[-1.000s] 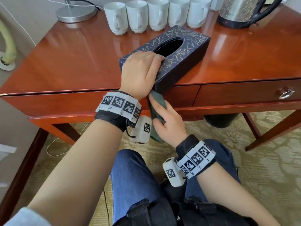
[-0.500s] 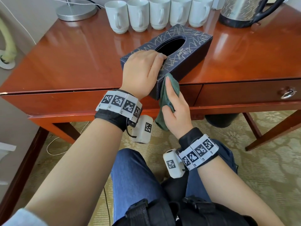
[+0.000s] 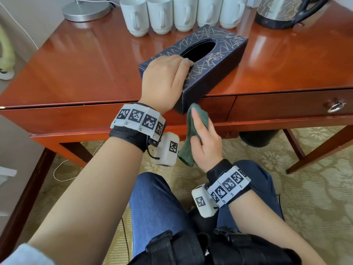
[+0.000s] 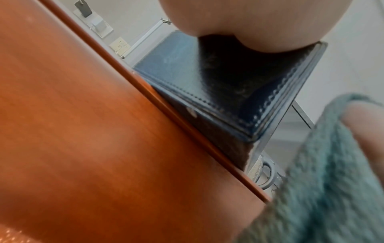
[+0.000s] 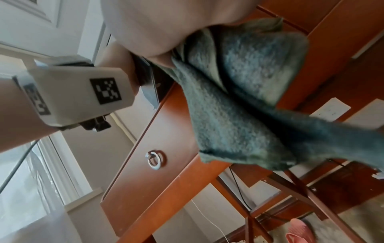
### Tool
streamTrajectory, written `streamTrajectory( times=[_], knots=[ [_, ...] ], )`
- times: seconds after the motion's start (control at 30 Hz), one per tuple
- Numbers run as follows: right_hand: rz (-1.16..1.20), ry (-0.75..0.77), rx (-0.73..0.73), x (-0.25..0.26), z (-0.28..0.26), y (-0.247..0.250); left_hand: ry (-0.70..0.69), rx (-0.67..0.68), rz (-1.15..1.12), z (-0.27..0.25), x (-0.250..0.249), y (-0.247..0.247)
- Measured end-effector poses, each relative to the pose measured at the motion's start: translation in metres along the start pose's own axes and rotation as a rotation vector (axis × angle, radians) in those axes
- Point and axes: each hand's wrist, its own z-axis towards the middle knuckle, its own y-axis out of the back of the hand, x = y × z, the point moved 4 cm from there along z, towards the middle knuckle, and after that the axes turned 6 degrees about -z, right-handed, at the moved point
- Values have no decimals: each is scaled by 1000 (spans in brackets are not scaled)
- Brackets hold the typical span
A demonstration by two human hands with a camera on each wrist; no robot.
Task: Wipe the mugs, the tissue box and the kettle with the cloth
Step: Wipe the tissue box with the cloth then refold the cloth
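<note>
A dark navy tissue box (image 3: 215, 60) lies slantwise on the wooden table (image 3: 86, 66), its near corner jutting over the front edge. My left hand (image 3: 164, 83) grips the box's near end from above, fingers curled toward the oval opening. My right hand (image 3: 202, 138) holds the green cloth (image 3: 189, 150) just below that corner, with fingers lying along the cloth's top. In the left wrist view the cloth (image 4: 332, 172) sits right of the box's end face (image 4: 228, 92). Several white mugs (image 3: 172, 14) stand in a row behind. The steel kettle (image 3: 280, 12) is at the back right.
A round lamp base (image 3: 86, 8) stands at the table's back left. The drawer front has a ring pull (image 3: 335, 107), also in the right wrist view as a ring pull (image 5: 154, 160). A dark bin (image 3: 257, 137) sits under the table on patterned carpet.
My right hand carried the cloth up against the box's end face, then slid it back down to the lower corner. My left hand stayed on the box.
</note>
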Motion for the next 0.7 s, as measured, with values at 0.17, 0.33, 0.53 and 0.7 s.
streamTrajectory(
  times=[0.17,0.33,0.53,0.7],
  knots=[
    [-111,-3,166,6,12,-13,31,5,-12,1,0,-1],
    [-55,-225,187,-8,11,-7,18,-9,-27,0,-1,0],
    [-135,-58,243,5,9,-14,17,-18,-27,0,1,1],
    [-47,-295,137,-18,16,2,3,38,-100,0,1,3]
  ],
)
